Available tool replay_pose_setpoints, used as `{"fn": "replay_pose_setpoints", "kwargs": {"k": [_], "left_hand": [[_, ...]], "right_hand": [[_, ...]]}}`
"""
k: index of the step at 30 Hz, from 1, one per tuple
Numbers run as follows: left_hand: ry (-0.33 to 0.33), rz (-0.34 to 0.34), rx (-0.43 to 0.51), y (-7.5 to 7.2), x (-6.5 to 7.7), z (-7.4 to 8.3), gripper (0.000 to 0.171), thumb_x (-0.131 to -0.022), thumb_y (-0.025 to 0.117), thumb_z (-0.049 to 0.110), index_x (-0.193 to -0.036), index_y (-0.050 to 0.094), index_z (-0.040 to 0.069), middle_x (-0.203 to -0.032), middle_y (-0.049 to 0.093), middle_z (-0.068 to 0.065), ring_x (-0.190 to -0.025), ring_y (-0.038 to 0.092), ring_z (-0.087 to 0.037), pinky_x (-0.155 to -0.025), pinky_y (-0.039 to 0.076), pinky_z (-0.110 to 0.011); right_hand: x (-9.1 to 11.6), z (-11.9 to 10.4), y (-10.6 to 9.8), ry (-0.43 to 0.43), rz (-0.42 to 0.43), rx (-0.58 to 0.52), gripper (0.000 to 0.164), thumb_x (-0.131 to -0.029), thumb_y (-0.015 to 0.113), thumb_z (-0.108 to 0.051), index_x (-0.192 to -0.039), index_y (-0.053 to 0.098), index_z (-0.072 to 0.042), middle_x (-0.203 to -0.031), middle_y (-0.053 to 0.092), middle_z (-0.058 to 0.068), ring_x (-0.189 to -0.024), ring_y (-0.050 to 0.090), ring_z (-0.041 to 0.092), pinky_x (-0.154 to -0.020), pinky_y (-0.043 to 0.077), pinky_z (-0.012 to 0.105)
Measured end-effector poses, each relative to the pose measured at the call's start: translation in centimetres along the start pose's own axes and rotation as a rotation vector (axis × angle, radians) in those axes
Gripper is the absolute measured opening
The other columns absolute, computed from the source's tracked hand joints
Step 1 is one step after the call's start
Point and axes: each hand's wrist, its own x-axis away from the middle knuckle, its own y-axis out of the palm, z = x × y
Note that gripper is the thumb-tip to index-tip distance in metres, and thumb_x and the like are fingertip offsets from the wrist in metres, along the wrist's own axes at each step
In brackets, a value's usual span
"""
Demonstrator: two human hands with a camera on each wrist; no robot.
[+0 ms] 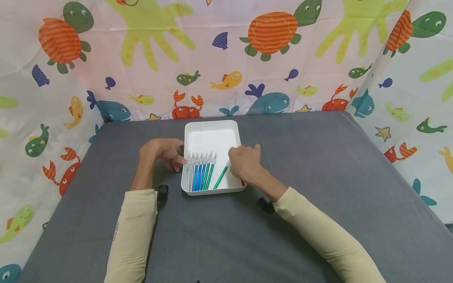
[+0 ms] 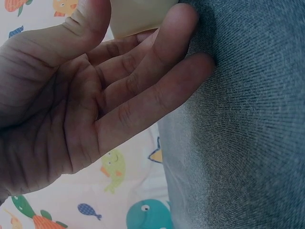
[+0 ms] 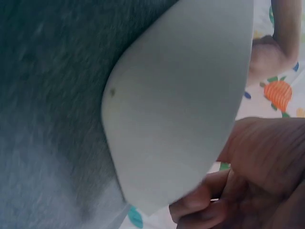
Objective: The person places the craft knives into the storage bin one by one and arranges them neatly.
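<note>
A shallow white tray (image 1: 212, 137) lies on the grey cloth. Along its left side several slim pen-like tools (image 1: 201, 177) with clear tips form a row, silver, then blue, then green. My left hand (image 1: 166, 153) is at the tray's left side, thumb at the rim; in the left wrist view its fingers (image 2: 157, 95) are loosely bent beside the tray. Above the tray's right side, my right hand (image 1: 244, 161) has curled fingers and appears to pinch the clear end of a slanted green pen-like tool (image 1: 221, 177). Its fingertips are hidden in the head view.
A bit of a red tool (image 1: 243, 183) shows below the right hand, by the tray's right wall. Grey cloth (image 1: 318, 165) covers the table. A curtain (image 1: 212, 59) printed with sea animals hangs behind and at both sides.
</note>
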Motion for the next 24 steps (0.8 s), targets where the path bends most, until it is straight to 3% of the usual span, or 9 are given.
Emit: {"fn": "replay_pose_setpoints", "kwargs": {"k": [3,7,14,17,24], "left_hand": [[-0.005,0.004,0.009,0.0,0.0,-0.1,0.068,-0.099,0.072,0.029,-0.151,0.039,0.001,-0.133,0.065,-0.021,-0.103,0.076,-0.023,-0.101,0.061,-0.041],[-0.002,0.003,0.014,0.1,0.0,-0.1,0.067,-0.1,0.072,0.029,-0.151,0.039,0.001,-0.13,0.066,-0.02,-0.103,0.075,-0.023,-0.101,0.061,-0.041],[-0.01,0.001,0.021,0.2,0.0,-0.1,0.067,-0.099,0.072,0.029,-0.151,0.039,0.001,-0.133,0.064,-0.021,-0.104,0.075,-0.023,-0.101,0.061,-0.041],[-0.006,0.003,0.032,0.2,-0.1,-0.1,0.068,-0.099,0.072,0.029,-0.151,0.039,0.001,-0.137,0.061,-0.022,-0.104,0.075,-0.024,-0.101,0.061,-0.041],[-0.008,0.012,0.028,0.2,0.1,-0.1,0.067,-0.099,0.072,0.029,-0.151,0.04,0.001,-0.137,0.061,-0.022,-0.105,0.075,-0.025,-0.1,0.061,-0.042]], "right_hand": [[0.2,-0.8,0.5,-0.027,0.016,0.033,0.018,-0.099,0.055,-0.008,-0.086,0.067,-0.012,-0.077,0.063,0.008,-0.086,0.063,0.035,-0.096,0.039,0.058],[0.3,-1.5,0.8,-0.063,0.023,0.008,0.021,-0.099,0.056,-0.007,-0.085,0.069,-0.012,-0.078,0.064,0.009,-0.093,0.059,0.036,-0.095,0.039,0.059],[0.1,-2.4,0.5,-0.118,-0.054,-0.159,0.02,-0.1,0.06,-0.01,-0.082,0.069,-0.009,-0.071,0.059,0.007,-0.078,0.055,0.028,-0.098,0.041,0.062],[0.0,-2.5,0.3,-0.138,-0.082,-0.176,0.026,-0.1,0.06,-0.008,-0.076,0.067,-0.01,-0.068,0.058,0.006,-0.072,0.055,0.026,-0.098,0.042,0.062],[0.1,-2.0,0.1,-0.167,-0.09,-0.183,0.02,-0.101,0.06,-0.011,-0.082,0.07,-0.01,-0.068,0.057,0.004,-0.073,0.056,0.023,-0.094,0.044,0.059]]}}
